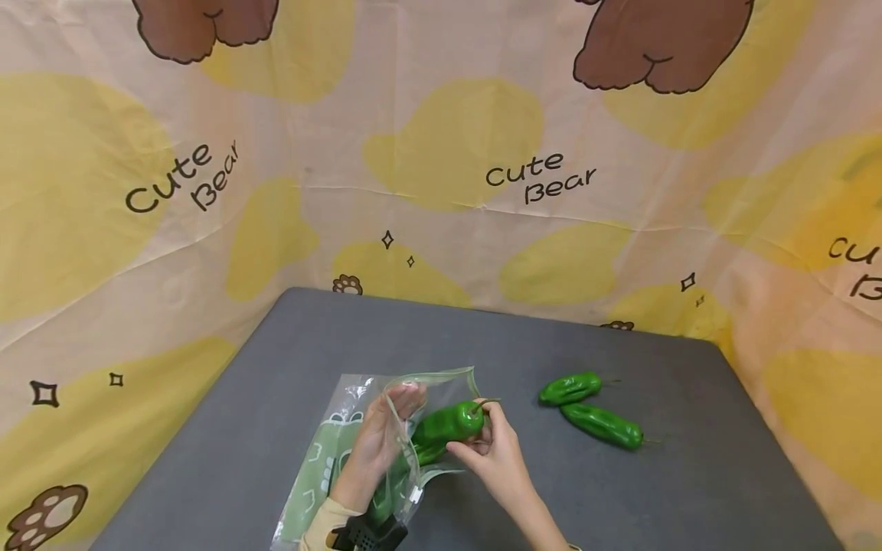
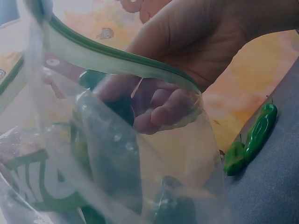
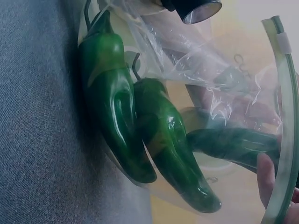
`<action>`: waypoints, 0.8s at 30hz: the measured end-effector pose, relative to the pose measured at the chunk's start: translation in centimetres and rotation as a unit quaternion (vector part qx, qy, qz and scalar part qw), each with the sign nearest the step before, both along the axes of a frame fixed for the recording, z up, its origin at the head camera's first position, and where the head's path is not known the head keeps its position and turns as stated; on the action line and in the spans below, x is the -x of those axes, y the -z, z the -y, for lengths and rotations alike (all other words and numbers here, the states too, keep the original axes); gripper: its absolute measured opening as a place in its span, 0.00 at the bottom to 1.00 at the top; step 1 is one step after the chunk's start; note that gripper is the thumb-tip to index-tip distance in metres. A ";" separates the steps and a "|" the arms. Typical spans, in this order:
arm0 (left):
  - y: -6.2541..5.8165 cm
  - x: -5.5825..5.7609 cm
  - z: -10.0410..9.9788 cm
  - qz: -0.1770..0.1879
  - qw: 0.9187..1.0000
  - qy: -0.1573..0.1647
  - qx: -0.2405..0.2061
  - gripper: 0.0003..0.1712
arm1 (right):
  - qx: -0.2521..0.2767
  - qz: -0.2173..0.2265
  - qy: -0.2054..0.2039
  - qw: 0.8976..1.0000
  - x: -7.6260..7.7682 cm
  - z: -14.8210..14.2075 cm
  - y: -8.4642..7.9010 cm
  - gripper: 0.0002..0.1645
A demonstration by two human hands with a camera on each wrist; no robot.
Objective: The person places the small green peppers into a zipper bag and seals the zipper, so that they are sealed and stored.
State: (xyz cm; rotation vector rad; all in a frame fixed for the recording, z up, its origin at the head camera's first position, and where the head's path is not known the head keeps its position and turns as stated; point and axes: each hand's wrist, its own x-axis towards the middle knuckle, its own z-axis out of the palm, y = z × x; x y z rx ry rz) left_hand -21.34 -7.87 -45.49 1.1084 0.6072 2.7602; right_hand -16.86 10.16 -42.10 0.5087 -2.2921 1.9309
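Observation:
A clear zip bag with a green printed panel lies tilted on the table, its green-edged mouth spread apart. My left hand is at the mouth with fingers extended against the plastic, partly seen through it. My right hand grips a green pepper near its stem end, thumb on the near side. This pepper reaches through the mouth into the bag. Two more green peppers, one nearer the table and one beside it, show inside the bag in the right wrist view.
Two loose green peppers, one behind and one in front, lie to the right of my right hand on the grey table. A printed cloth hangs around the table's back and sides. A black device is on my left wrist.

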 end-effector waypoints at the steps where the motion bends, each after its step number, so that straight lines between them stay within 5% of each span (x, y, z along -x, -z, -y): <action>1: 0.0 0.0 0.0 0.001 1.000 0.002 -0.001 0.19 | 0.006 -0.001 -0.002 1.000 0.0 0.0 -0.1 0.30; 11: 0.1 0.2 0.0 0.007 1.000 0.006 0.002 0.19 | 0.024 -0.008 -0.003 1.000 -0.5 0.3 -2.3 0.24; 24: -0.7 -0.1 0.1 0.007 0.999 0.032 -0.010 0.20 | -0.059 -0.015 -0.010 0.998 0.5 -0.8 0.4 0.26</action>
